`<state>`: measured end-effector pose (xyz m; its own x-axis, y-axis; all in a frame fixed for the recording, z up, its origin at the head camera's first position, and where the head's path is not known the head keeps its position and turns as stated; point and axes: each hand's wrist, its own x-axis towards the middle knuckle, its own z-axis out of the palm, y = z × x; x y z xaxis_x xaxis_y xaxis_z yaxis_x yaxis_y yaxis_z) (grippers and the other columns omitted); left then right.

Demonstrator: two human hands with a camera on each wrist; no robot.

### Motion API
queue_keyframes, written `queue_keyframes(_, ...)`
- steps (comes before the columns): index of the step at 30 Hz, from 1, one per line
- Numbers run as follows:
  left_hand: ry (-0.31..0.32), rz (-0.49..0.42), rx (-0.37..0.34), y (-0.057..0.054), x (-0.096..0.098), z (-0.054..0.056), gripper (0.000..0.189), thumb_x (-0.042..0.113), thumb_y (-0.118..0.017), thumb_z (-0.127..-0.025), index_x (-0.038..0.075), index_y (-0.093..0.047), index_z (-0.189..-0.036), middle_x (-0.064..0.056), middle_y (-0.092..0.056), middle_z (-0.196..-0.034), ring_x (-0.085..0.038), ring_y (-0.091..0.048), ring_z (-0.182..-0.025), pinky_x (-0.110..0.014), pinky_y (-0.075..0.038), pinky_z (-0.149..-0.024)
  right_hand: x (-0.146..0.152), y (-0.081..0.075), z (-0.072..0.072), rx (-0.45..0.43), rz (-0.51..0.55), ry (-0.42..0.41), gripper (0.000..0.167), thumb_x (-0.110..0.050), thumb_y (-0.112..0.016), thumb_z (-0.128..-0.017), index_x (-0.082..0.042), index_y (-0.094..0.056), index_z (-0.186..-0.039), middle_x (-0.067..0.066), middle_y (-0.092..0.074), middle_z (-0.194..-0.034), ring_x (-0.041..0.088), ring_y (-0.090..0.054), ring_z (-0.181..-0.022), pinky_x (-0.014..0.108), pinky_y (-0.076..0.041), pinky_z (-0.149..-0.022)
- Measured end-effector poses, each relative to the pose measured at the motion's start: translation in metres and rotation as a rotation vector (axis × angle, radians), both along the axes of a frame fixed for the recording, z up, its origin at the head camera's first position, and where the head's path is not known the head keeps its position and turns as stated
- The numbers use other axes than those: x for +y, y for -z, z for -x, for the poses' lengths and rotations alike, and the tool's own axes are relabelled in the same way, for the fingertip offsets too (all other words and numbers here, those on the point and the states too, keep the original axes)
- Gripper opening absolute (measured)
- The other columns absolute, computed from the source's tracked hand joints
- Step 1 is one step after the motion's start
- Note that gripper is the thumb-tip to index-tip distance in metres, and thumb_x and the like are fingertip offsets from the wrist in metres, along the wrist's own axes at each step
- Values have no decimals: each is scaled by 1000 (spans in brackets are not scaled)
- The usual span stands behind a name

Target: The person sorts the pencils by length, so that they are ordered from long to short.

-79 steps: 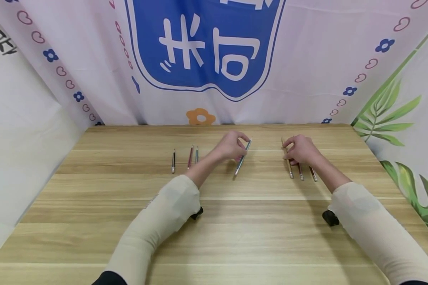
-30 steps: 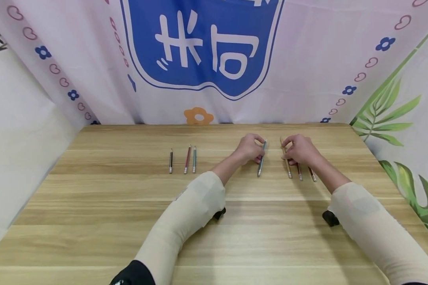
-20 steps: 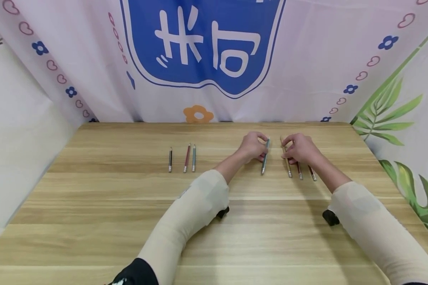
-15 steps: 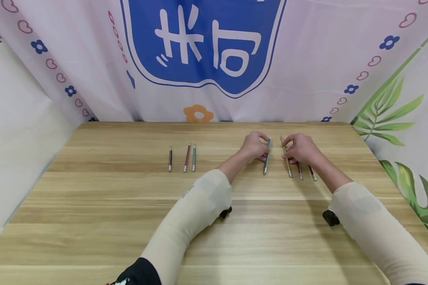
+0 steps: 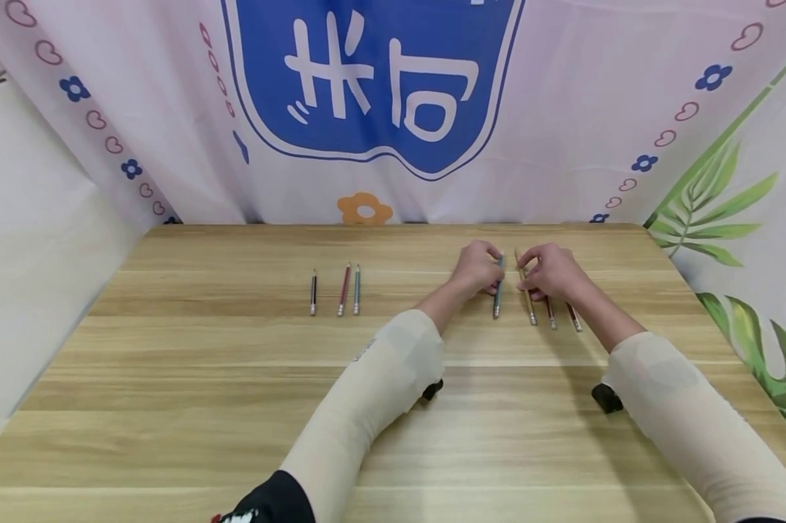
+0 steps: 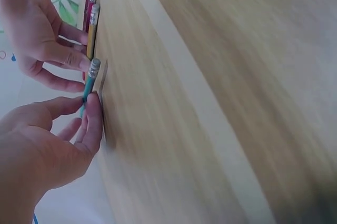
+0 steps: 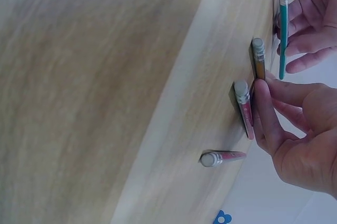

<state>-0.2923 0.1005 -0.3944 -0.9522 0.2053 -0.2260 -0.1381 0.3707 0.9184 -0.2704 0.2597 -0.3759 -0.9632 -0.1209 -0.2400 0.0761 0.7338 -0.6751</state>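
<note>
- Left hand: thumb and fingers pinch teal pencil; eraser end sticks out free.
- Handling, my read: light, stiff, slick paint, brittle lead. Best hold is mid-barrel, light pinch.
- Teal pencil at 4 o'clock of left hand in head view, seemingly just off table.
- Right hand pinches yellow pencil at its 8 o'clock.
- 2 red pencils at right hand's 5–6 o'clock.
- 3 more pencils at left hand's 9 o'clock, well apart.
</note>
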Motion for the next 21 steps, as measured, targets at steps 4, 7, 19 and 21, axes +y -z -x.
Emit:
queue_keyframes(4, 40, 177, 69, 0, 5, 2, 27, -10, -68, -87, -1, -66, -113, -11, -64, -83, -10, -52, -44, -19, -52, -42, 0, 0, -1, -2, 7, 5, 39, 8, -75, -90, 11, -60, -126, 26, -75, -97, 14, -68, -57, 29, -63, -57)
queue_keyframes(7, 92, 322, 127, 0, 8, 3, 17, -6, -68, -89, 2, -67, -104, -10, -68, -85, -8, -52, -42, -17, -49, -41, 0, 0, -1, -3, 10, 7, 39, 9, -74, -89, 11, -60, -126, 26, -75, -96, 14, -68, -57, 28, -62, -56)
queue_keyframes(19, 177, 300, 136, 3, 4, 8, 34, -7, -70, -92, 0, -70, -125, -19, -71, -107, -8, -54, -43, -18, -54, -45, -1, 0, 0, -10, 3, 12, 38, 8, -73, -91, 10, -60, -127, 25, -75, -95, 14, -69, -59, 28, -63, -58)
queue_keyframes(21, 181, 287, 125, 3, 3, 9, 33, -6, -72, -92, 0, -72, -125, -20, -71, -113, -8, -55, -44, -18, -55, -47, -1, 0, 0, -13, 6, 11, 37, 8, -73, -91, 10, -60, -126, 24, -76, -94, 13, -69, -58, 28, -63, -58)
